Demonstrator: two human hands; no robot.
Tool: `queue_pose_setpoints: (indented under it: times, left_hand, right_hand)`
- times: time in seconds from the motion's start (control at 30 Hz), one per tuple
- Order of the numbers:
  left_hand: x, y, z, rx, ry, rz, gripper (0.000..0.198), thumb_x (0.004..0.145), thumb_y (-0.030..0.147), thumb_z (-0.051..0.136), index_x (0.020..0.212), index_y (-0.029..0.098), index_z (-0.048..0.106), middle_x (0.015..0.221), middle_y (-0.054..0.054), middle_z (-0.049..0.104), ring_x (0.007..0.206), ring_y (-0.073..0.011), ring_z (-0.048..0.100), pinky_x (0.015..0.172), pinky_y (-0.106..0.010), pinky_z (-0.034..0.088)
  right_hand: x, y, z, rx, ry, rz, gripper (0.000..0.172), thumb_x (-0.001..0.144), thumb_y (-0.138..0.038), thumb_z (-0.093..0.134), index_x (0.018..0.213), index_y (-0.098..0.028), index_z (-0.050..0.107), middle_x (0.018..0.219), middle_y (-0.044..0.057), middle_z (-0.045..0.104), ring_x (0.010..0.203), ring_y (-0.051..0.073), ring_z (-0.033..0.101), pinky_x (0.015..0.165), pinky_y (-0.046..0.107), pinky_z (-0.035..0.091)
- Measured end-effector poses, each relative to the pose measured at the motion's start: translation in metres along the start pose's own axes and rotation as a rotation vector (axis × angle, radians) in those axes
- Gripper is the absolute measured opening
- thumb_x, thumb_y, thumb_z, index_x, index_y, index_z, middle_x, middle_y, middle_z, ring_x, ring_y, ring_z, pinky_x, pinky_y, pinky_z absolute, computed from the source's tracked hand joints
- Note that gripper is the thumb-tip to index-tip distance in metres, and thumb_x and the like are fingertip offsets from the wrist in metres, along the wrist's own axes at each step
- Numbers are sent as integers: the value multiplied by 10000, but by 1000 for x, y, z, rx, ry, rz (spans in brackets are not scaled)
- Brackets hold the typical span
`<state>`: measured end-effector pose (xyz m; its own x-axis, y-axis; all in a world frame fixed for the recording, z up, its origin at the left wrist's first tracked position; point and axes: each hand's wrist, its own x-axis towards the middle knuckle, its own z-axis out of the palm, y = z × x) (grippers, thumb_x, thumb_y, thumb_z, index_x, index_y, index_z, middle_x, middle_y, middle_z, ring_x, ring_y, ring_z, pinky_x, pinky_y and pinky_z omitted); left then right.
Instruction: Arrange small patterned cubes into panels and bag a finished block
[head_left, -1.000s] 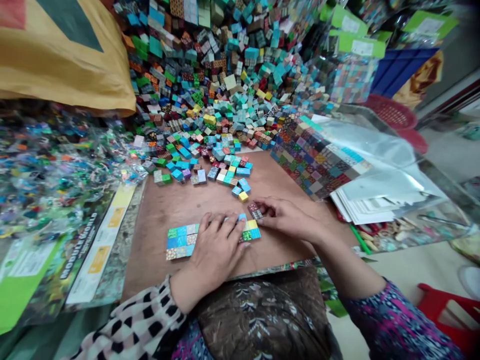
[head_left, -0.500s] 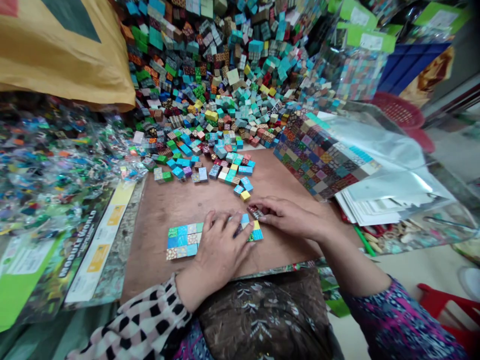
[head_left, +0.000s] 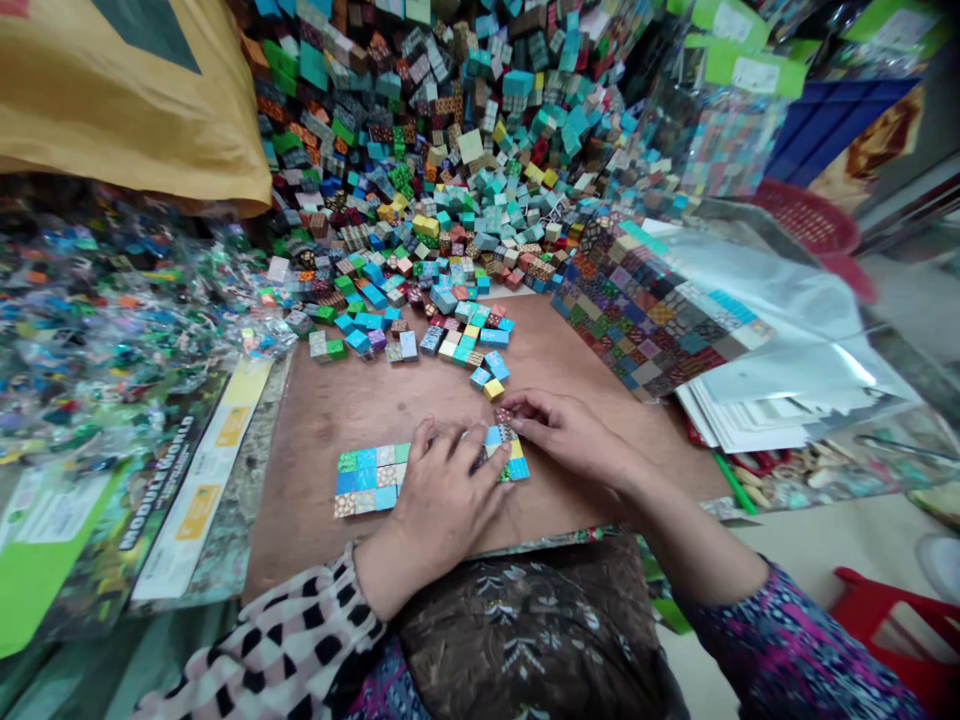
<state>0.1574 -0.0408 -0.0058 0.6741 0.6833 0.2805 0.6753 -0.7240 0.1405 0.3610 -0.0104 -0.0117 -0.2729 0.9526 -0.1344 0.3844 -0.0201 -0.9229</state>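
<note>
A flat block of small patterned cubes in rows lies on the brown board. Spread over its middle is my left hand, fingers apart and resting on the cubes, hiding much of the block. At the block's far right corner, my right hand pinches a small dark red-brown patterned cube piece between thumb and fingers, against the row's end. A yellow cube and blue cubes lie just beyond it on the board.
A big heap of loose cubes covers the back. Bagged small parts fill the left, below a yellow sack. To the right are a wrapped cube slab, white papers, a green pen and a red basket.
My right hand has moved slightly left and down, bringing the dark cube piece against the block's far right corner. My left hand stays on the block.
</note>
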Motion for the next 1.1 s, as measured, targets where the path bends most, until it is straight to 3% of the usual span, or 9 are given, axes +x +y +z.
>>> queue_pose_setpoints:
  times: [0.17,0.3,0.47,0.6,0.8,1.1]
  left_hand:
    - [0,1,1,-13,-9,8,354,983,349,486,1284,214,617,1358,-77,622,1150,-318,563,1044,-608,334]
    - [1,1,4,9,-22,43,356,987,315,484,1313,223,594,1362,-38,625,1159,-322,547,1058,-624,292]
    - [0,0,9,47,4,64,356,969,316,523,1302,219,609,1318,-40,655,1164,-319,551,1069,-616,278]
    - [-1,0,11,53,12,69,369,969,312,522,1320,222,595,1313,-26,658,1161,-315,554,1072,-609,276]
    - [-1,0,10,56,19,75,346,983,316,499,1296,216,609,1310,-30,659,1154,-305,559,1072,-597,280]
    - [-2,-1,11,36,17,88,342,985,294,477,1288,211,612,1321,-29,651,1146,-307,551,1082,-608,263]
  right_hand:
    - [-1,1,-3,-61,-24,-19,189,916,-198,558,1087,-207,636,1058,50,712,968,179,656,899,362,507]
    - [4,-2,-2,-137,-13,-34,172,934,-232,531,1055,-199,648,1033,56,715,926,177,652,846,338,501]
    - [13,-11,6,-372,76,77,125,888,-297,582,887,-199,660,765,20,682,673,154,582,612,272,419]
    - [19,-17,11,-425,134,198,71,812,-270,614,795,-205,636,670,3,634,613,153,549,563,270,354]
    - [19,-13,16,-437,265,182,50,770,-253,600,801,-214,598,696,1,640,628,160,561,572,271,354]
    - [21,-22,15,-469,262,124,132,803,-222,587,932,-215,559,827,42,681,689,185,604,607,289,405]
